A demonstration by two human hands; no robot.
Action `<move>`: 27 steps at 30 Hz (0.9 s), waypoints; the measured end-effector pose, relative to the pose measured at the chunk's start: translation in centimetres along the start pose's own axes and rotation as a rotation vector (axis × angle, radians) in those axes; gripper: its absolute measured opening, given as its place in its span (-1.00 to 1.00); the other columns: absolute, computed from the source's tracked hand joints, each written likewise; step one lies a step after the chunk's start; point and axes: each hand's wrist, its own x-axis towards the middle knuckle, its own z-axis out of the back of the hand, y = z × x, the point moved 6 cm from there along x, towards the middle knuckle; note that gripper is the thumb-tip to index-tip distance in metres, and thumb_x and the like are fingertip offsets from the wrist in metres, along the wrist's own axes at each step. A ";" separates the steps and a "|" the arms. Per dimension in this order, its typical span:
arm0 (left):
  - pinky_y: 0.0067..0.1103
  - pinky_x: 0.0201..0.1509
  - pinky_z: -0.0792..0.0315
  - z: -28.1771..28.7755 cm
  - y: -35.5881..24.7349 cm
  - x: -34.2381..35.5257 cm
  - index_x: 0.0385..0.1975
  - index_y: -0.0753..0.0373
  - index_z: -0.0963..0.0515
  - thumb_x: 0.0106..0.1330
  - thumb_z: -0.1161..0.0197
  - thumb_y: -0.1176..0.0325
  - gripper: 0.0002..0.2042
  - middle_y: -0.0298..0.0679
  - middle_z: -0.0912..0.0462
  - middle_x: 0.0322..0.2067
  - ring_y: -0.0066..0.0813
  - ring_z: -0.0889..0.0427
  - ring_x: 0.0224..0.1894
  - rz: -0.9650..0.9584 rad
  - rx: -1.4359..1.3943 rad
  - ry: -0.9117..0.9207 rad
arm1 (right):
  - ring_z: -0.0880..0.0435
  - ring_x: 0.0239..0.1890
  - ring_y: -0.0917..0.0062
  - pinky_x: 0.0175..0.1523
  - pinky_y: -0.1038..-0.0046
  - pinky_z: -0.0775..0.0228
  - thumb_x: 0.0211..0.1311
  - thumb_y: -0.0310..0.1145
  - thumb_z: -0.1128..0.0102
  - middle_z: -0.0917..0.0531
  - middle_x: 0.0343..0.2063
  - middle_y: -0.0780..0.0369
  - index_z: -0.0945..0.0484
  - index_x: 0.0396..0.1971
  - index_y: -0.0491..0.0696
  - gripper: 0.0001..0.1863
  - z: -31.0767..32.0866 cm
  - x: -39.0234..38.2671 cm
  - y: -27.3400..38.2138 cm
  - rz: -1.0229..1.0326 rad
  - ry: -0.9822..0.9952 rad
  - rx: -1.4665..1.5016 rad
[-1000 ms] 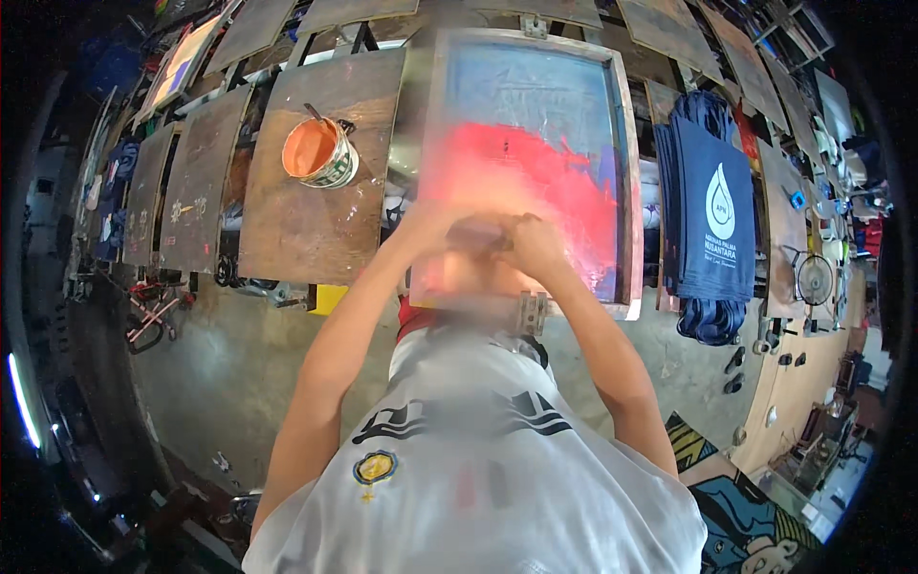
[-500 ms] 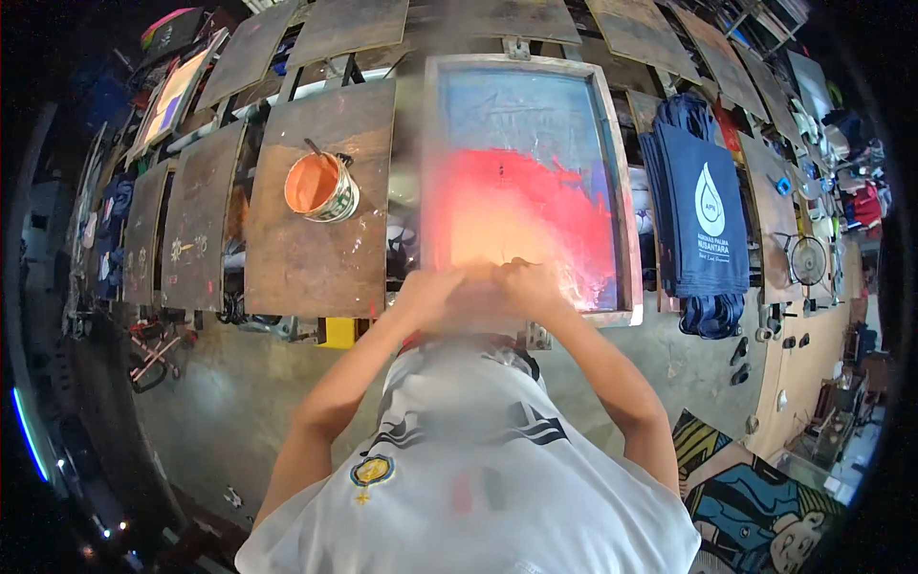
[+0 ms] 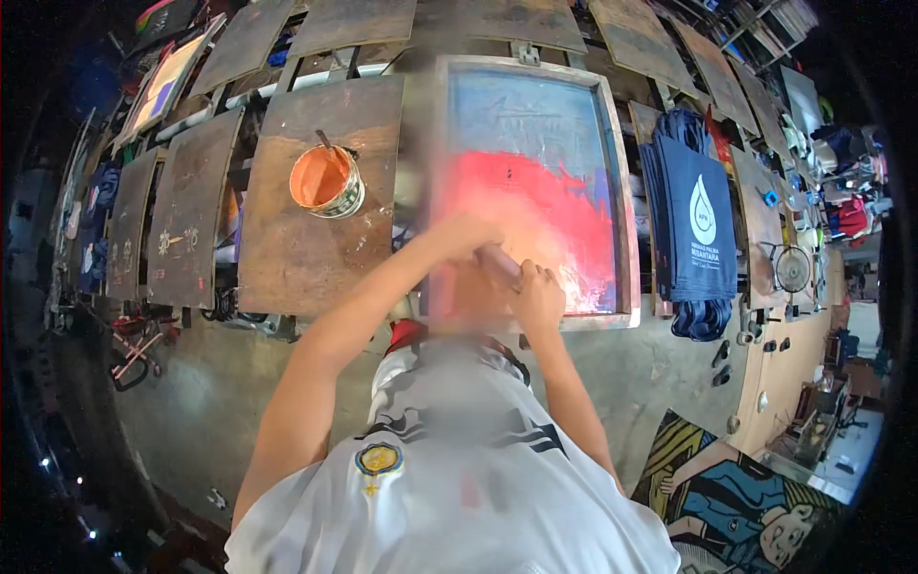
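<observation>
A wood-edged printing screen (image 3: 623, 201) lies in front of me, with wet red-pink ink (image 3: 535, 182) across the middle of its blue mesh. Both my hands are over its near half, closed on a pinkish-brown squeegee (image 3: 499, 266) that slants from far left to near right. My left hand (image 3: 467, 233) grips its far end, partly lost in a blur. At the near end is my right hand (image 3: 538, 292), fingers curled round it. The squeegee's lower edge is hidden, so I cannot tell whether it touches the mesh.
Left of the screen, a tub of orange-red ink (image 3: 327, 182) with a stick in it stands on a wooden board (image 3: 277, 253). To the right hang stacked navy tote bags (image 3: 684, 253) with a white drop print. More boards (image 3: 196, 215) line the rack, and a small fan (image 3: 792, 268) stands further right.
My left hand has moved forward over the ink, and my right hand slightly right and nearer. The squeegee has swung from lying crosswise to a slant and now shows between my hands.
</observation>
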 end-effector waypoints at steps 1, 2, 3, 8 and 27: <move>-0.24 -0.22 -0.48 -0.3 -0.4 -0.9 -0.35 0.15 -0.55 -0.19 -0.55 0.34 -0.63 -0.19 -0.64 -0.37 -0.08 -0.65 -0.26 -0.006 0.003 0.001 | -0.65 -0.23 0.22 -0.23 0.18 -0.52 -0.20 -0.20 -0.51 -0.66 -0.43 0.20 -0.49 -0.44 -0.03 -0.61 -0.2 0.1 -0.3 0.049 0.012 0.004; -0.23 -0.20 -0.49 -0.4 -0.9 -2.4 -0.32 0.16 -0.53 -0.17 -0.54 0.33 -0.61 -0.18 -0.64 -0.32 -0.08 -0.65 -0.25 0.030 -0.042 -0.087 | -0.65 -0.23 0.22 -0.23 0.18 -0.52 -0.20 -0.20 -0.51 -0.66 -0.43 0.20 -0.49 -0.44 -0.03 -0.61 0.1 0.3 -0.9 0.040 0.007 0.006; -0.22 -0.19 -0.49 -0.5 -1.6 -4.0 -0.28 0.16 -0.52 -0.14 -0.54 0.31 -0.60 -0.18 -0.64 -0.28 -0.07 -0.65 -0.24 0.069 -0.087 -0.174 | -0.65 -0.24 0.24 -0.23 0.20 -0.51 -0.21 -0.20 -0.52 -0.66 -0.44 0.22 -0.49 -0.45 -0.02 -0.61 0.1 0.5 -0.5 0.177 0.066 0.043; -0.21 -0.12 -0.52 -2.8 -5.2 -9.1 -0.09 0.16 -0.51 -0.03 -0.50 0.29 -0.53 -0.15 -0.63 -0.16 -0.01 -0.65 -0.15 0.373 -0.149 -0.099 | -0.65 -0.24 0.26 -0.20 0.20 -0.52 -0.24 -0.25 -0.52 -0.68 -0.42 0.21 -0.55 -0.43 -0.03 -0.64 1.5 1.0 1.8 0.407 0.315 0.053; -0.21 -0.05 -0.46 -1.8 1.7 5.1 -0.31 0.10 -0.53 -0.13 -0.55 0.23 -0.61 -0.27 -0.66 -0.28 -0.16 -0.66 -0.10 -0.096 -0.225 0.268 | -0.71 -0.23 0.15 -0.18 0.11 -0.58 0.08 -0.37 -0.22 -0.71 -0.37 0.10 -0.53 -0.33 -0.07 -0.84 -0.1 -3.1 0.6 -0.307 -0.139 0.024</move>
